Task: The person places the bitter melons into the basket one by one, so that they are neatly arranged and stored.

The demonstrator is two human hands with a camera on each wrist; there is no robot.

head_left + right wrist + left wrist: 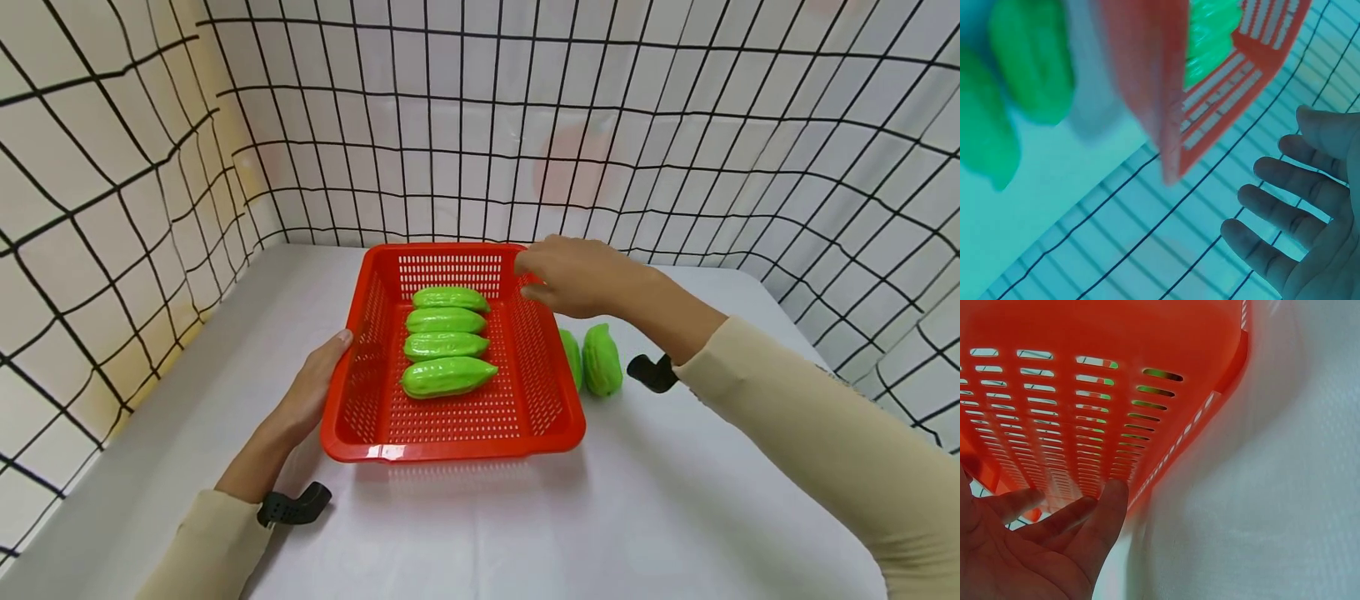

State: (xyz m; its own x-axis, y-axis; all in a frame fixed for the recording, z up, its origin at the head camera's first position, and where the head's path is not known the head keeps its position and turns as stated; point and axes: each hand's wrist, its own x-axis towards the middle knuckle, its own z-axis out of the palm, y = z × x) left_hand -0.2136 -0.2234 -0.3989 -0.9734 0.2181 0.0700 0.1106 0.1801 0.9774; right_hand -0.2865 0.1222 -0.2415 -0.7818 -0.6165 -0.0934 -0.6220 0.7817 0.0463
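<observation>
No text, label, brand, number or sign can be read in any view.

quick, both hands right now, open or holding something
Left hand: open, touching the left side of the red basket.
Right hand: open, holding nothing, near the basket's right rim.

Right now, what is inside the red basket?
Four green vegetables lie side by side in the red basket. They cover whatever is directly beneath them, so that and their undersides cannot be seen.
</observation>
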